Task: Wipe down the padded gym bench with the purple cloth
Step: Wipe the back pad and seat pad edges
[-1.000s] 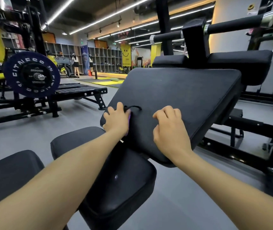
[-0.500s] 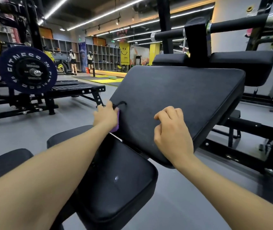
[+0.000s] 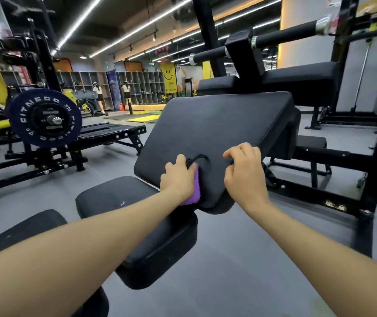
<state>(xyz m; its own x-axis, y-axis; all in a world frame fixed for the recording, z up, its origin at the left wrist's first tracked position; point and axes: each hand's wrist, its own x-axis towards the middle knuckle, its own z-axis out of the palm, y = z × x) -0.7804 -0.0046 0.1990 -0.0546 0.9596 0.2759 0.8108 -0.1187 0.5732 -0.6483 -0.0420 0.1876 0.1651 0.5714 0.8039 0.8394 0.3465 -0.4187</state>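
At near edge of frame, two bare forearms reach forward over seat pad point(image 3: 155, 243). Left hand point(image 3: 178, 177) presses purple cloth point(image 3: 193, 187) against lower end of tilted bench pad point(image 3: 217, 133), fingers curled round cloth (black loop pokes out above knuckles). Right hand point(image 3: 244, 172) rests on pad's lower right edge, fingers curled, holding nothing. Judgement: wiping at bottom of pad; upper span, seat pad likely left; no wet trace visible to confirm. Beyond: weight plate point(image 3: 44, 118), lockers point(image 3: 141, 88).
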